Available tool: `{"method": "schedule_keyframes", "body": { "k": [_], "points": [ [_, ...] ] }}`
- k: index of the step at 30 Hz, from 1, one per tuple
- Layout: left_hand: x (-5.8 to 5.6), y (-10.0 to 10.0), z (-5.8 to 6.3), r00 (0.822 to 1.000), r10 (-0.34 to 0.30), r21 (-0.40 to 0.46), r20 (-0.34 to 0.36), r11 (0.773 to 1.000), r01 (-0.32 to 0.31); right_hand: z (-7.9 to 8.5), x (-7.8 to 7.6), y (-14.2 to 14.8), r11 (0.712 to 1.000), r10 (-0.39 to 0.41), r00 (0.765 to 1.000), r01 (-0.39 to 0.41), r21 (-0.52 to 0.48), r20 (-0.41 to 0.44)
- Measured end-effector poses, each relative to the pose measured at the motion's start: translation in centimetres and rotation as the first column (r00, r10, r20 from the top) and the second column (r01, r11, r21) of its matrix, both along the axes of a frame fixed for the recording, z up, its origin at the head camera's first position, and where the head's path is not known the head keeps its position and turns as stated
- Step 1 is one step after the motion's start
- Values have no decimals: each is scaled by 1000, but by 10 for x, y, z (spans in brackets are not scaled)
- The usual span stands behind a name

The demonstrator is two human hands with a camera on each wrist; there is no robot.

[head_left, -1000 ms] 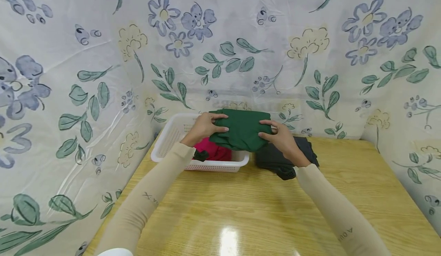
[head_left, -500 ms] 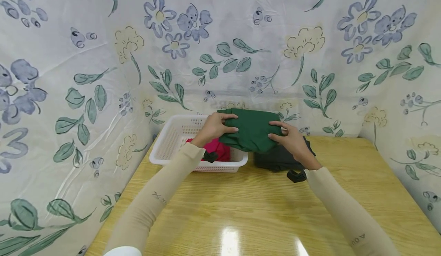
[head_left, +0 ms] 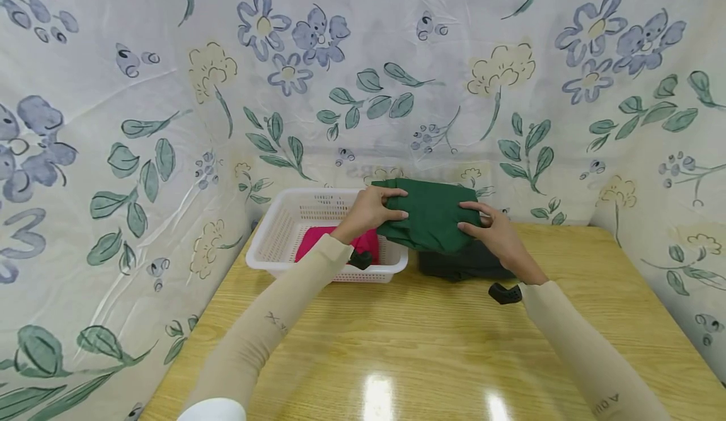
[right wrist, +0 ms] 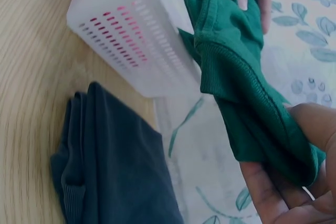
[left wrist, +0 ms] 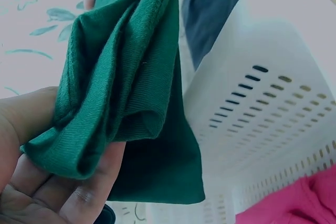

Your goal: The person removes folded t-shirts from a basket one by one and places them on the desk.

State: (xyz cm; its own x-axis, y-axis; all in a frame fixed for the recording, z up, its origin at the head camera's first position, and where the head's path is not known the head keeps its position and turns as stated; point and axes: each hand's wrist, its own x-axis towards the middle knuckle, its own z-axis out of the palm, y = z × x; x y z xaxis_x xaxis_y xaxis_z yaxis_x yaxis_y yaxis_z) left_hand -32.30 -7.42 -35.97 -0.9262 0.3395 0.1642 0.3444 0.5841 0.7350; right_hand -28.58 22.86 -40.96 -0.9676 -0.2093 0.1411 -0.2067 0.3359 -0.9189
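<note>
A folded green garment (head_left: 431,216) is held up in the air between both hands, over the right end of the basket and the dark pile. My left hand (head_left: 371,212) pinches its left edge; in the left wrist view the thumb lies on one side of the layered green cloth (left wrist: 118,77) and the fingers on the other. At the opposite edge my right hand (head_left: 495,232) grips the garment the same way, as the right wrist view shows. A folded dark grey garment (right wrist: 115,166) lies on the table beneath, partly hidden in the head view.
A white perforated basket (head_left: 263,244) stands at the back left of the wooden table (head_left: 442,345), with a folded pink-red garment (head_left: 312,239) inside. A floral cloth (head_left: 397,62) hangs behind the table and along its sides.
Both hands have carried the green garment to the right, from above the basket toward the dark grey garment. More of the pink-red garment now shows in the basket.
</note>
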Motion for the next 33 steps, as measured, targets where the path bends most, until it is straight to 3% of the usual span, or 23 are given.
{"method": "schedule_keyframes", "body": {
  "k": [7, 14, 21, 28, 33],
  "points": [
    [1, 15, -1, 999, -34, 16, -20, 999, 34, 0, 6, 17, 998, -21, 999, 23, 58, -30],
    [2, 28, -2, 998, -47, 15, -37, 999, 48, -3, 7, 31, 999, -29, 999, 30, 41, -30],
    [2, 41, -7, 999, -50, 3, -11, 999, 50, -7, 12, 42, 997, -40, 998, 42, 59, -43],
    [4, 55, -10, 999, -47, -10, -28, 999, 47, -7, 19, 52, 997, -51, 999, 51, 57, -11],
    [5, 64, -13, 998, -60, -9, 11, 998, 60, -10, 20, 61, 994, -77, 997, 77, 74, -7]
  ]
}}
